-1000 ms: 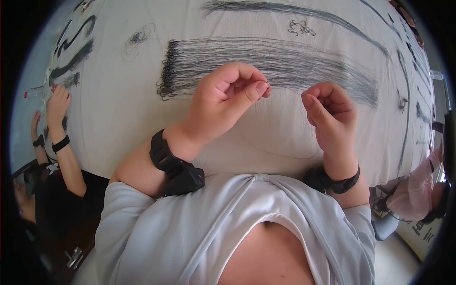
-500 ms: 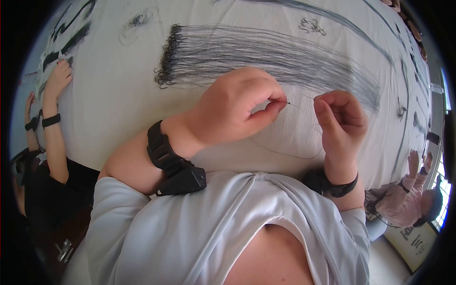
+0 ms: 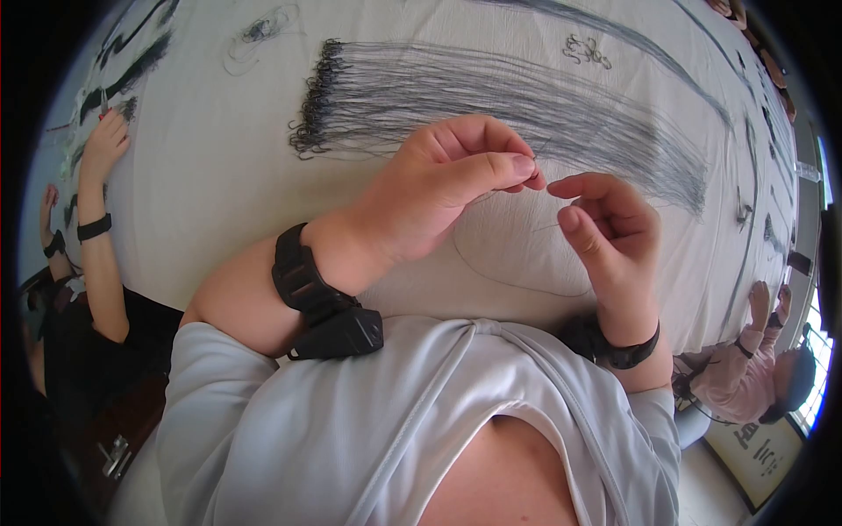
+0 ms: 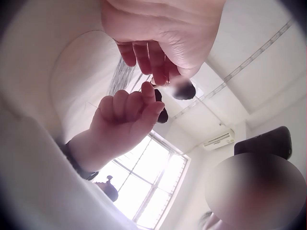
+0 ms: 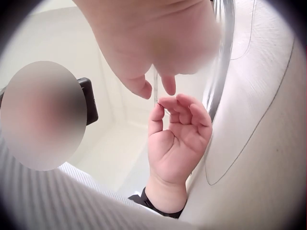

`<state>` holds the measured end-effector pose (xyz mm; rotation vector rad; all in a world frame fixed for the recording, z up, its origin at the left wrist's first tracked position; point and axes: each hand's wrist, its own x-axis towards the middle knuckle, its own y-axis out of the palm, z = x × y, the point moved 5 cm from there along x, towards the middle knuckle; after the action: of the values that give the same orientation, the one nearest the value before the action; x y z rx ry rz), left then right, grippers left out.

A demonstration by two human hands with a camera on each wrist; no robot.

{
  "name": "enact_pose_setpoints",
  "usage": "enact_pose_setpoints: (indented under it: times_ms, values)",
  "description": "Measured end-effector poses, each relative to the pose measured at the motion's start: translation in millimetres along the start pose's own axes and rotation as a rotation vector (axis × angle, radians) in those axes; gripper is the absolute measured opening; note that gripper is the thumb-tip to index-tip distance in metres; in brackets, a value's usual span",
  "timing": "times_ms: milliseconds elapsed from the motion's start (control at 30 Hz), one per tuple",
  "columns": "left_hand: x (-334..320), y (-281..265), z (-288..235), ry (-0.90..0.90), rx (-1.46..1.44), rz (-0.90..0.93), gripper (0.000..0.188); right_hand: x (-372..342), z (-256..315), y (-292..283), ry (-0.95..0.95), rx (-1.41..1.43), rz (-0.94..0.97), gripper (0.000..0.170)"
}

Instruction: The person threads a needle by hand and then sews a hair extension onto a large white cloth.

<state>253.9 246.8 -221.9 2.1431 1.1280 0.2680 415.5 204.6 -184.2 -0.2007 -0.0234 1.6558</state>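
My left hand [image 3: 447,180] pinches a small dark fish hook [image 3: 536,158] between thumb and forefinger, most of it hidden by the fingertips. Just to its right is my right hand [image 3: 618,223], thumb and forefinger parted and the other fingers curled in. A thin fishing line [image 3: 545,228] sticks out by the right thumb. More of this line [image 3: 517,285] loops over the cloth below the hands. In the right wrist view, the left fingertips [image 5: 160,106] are close under the right thumb and forefinger. Behind the hands lies a wide bundle of dark lines [image 3: 491,96] with hooks [image 3: 314,110] massed at its left end.
A few loose hooks [image 3: 586,51] lie beyond the bundle, and a tangle of line [image 3: 261,31] is at the back left. White cloth [image 3: 219,167] covers the table. Other people work at both sides, one with an arm [image 3: 103,228] on the left.
The left hand moved right, dipped over with the hook's tip showing, then turned thumb-up again. The right forefinger and thumb have spread apart from their earlier pinch on the line.
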Motion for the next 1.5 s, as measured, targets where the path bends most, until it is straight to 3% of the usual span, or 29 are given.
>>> enact_pose_setpoints:
  times_ms: [167, 400, 767, 900, 967, 1000, 1167, 1500]
  values:
    - [-3, 9, 7, 0.012, -0.059, -0.011, 0.009, -2, -7, 20, 0.045, -0.012, 0.089, 0.025]
    - [-6, 12, 11, -0.114, -0.205, 0.046, 0.01, 0, -17, 22, 0.11, 0.231, 0.117, 0.011]
    - [-6, 11, 14, -0.15, -0.248, 0.035, 0.01, -2, -18, 23, 0.066, 0.146, 0.108, 0.011]
    - [-6, 12, 10, -0.075, -0.081, 0.017, 0.01, -5, 0, 10, 0.038, 0.086, 0.032, 0.014]
    - [-6, 11, 6, -0.014, 0.096, 0.021, 0.01, -3, 0, -6, -0.044, 0.198, 0.002, 0.016]
    - [-7, 11, 6, -0.018, 0.14, 0.026, 0.01, -5, 4, -6, -0.079, 0.124, -0.117, 0.017]
    - [-10, 9, 6, -0.023, 0.307, 0.083, 0.01, -4, 6, -1, -0.086, 0.031, -0.017, 0.015]
    - [-11, 14, 5, -0.029, 0.271, 0.141, 0.011, -4, 8, 1, -0.209, -0.031, 0.035, 0.01]
